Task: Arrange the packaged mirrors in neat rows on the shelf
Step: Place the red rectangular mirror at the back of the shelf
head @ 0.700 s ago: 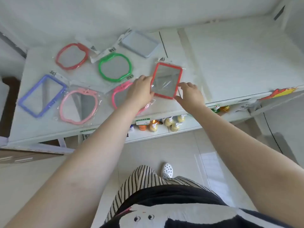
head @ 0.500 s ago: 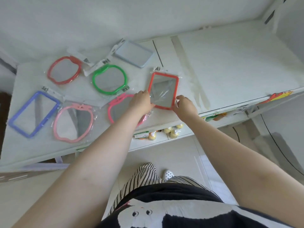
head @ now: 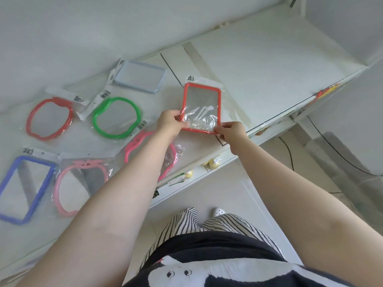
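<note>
Head view: we have the red mirror (head: 202,109) in both hands at the front of the shelf (head: 269,65), right of the other packets. It is a rectangle in a clear sleeve, its long axis running away from us toward the wall, the barcode tag end pointing to the back. Our left hand (head: 169,123) is closed on its near-left corner, thumb on the frame; our right hand (head: 232,131) pinches the near-right corner. So the mirror lies just beyond both hands, between them, and neither is clearly the nearer. Whether it rests flat on the shelf or is lifted a little we cannot tell.

Left of it, under our left forearm, lies the pink mirror (head: 172,160), and further left another pink one (head: 80,187) and the blue mirror (head: 24,189). Behind those sit the green mirror (head: 117,118), the red round mirror (head: 49,119) and the pale mirror (head: 141,76), at mixed angles. We judge the coming move turns on squaring that long axis to the front edge.
</note>
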Available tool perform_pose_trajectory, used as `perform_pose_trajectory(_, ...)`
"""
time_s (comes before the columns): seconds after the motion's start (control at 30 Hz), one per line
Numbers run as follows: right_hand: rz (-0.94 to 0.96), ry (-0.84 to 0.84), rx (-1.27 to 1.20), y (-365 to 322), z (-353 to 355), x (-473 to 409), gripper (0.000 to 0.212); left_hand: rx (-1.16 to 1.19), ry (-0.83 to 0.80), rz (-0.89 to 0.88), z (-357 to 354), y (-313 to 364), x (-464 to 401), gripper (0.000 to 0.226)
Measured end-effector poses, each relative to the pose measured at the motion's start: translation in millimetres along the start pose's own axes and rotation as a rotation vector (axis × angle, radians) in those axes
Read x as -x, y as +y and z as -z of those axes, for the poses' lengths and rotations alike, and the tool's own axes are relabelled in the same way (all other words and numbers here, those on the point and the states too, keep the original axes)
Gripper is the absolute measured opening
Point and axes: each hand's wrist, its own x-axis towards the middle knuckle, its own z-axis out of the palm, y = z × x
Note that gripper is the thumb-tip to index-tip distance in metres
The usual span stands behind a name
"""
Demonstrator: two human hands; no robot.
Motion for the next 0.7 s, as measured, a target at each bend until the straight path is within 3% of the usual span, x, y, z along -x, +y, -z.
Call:
perform_pose_trajectory(0.03,0.008,0.009,-0.053,-1.8,8.3,2.2,0.002,0.073,-0.035,-0.027,-2.7,7.8,1.4,0.031)
perform_pose_trajectory(0.27,0.034,0.133,-0.250,-13.2,83.1,21.9,0.023,0.480,-0.333,0.037,-52.2,68.0,15.3,0.055)
perform_pose_trajectory(0.47,0.027,0.284,-0.351,10.4,171.8,38.5,0.038,0.488,-0.454,0.045,-129.6,107.3,41.0,0.059)
perform_pose_trajectory(0.7,0.059,0.384,-0.341,58.8,305.2,56.1,0.026,0.488,-0.565,0.051,-258.4,146.8,90.5,0.051)
